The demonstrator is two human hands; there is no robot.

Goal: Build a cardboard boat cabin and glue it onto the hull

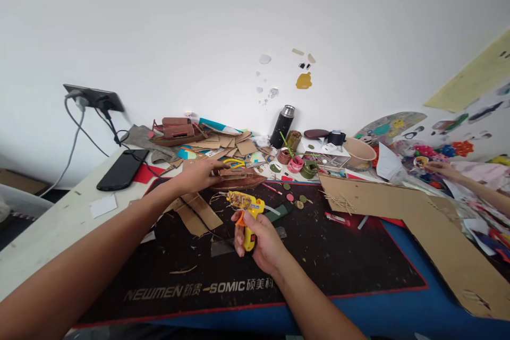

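Note:
My right hand (261,234) is wrapped around a yellow hot glue gun (250,241), a finger at its orange trigger. The gun's nozzle end is crusted with brown residue and points left, just in front of a small brown model boat (243,178). At the boat's left end, my left hand (201,174) holds it with bent fingers; the fingertips are partly hidden. Yellow-handled pliers (235,162) lie just behind the boat. A flat piece of cardboard (199,215) with a dark cord across it is below my left hand.
A larger boat model (175,130) and cardboard scraps (227,142) lie at the back. Paint jars (295,163) and a black thermos (282,126) stand beyond the mat (334,265). A large cardboard sheet (370,199) covers the right; another person's hand (442,170) is there. A phone (122,170) lies left.

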